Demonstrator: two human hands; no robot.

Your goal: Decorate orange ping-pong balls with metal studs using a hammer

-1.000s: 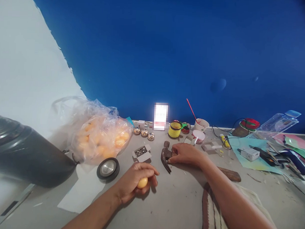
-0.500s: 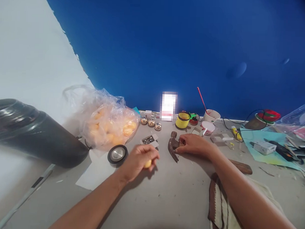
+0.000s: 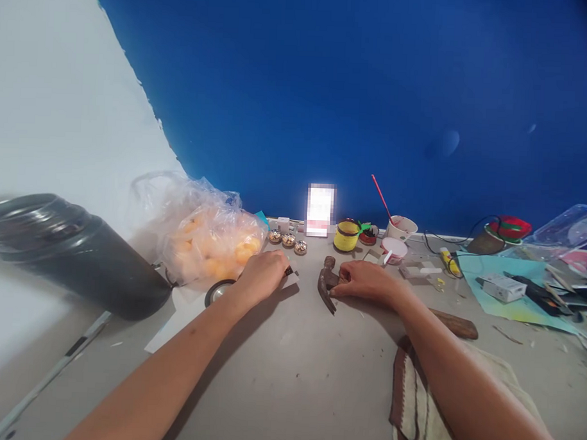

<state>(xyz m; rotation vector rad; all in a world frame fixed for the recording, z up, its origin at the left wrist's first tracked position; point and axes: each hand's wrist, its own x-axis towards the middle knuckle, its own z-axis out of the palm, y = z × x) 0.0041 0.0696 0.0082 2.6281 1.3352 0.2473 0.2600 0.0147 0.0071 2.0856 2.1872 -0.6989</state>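
Note:
My left hand [image 3: 263, 275] reaches over a small open box of dark metal bits [image 3: 290, 272], fingers curled downward and closed. Whatever lies inside those fingers is hidden, and the hand covers most of the box. My right hand [image 3: 366, 280] is closed round the handle of a claw hammer [image 3: 326, 286], just behind its rusty head. The hammer lies on its side on the table, its wooden handle end [image 3: 456, 325] showing beyond my forearm. Behind the box sit several shiny gold half-round pieces [image 3: 288, 240]. A black-rimmed round lid [image 3: 218, 293] is partly covered by my left arm.
A clear bag of orange balls [image 3: 208, 243] and a large dark flask [image 3: 80, 257] stand left. At the back are a glowing screen [image 3: 319, 211], a yellow tin [image 3: 345, 237] and a white cup [image 3: 401, 229]. A striped cloth [image 3: 431, 404] lies under my right forearm.
My left hand has moved forward and left to the small box. The yellow-orange ball seen in its fingers before is now out of sight. My right hand keeps its hold on the hammer.

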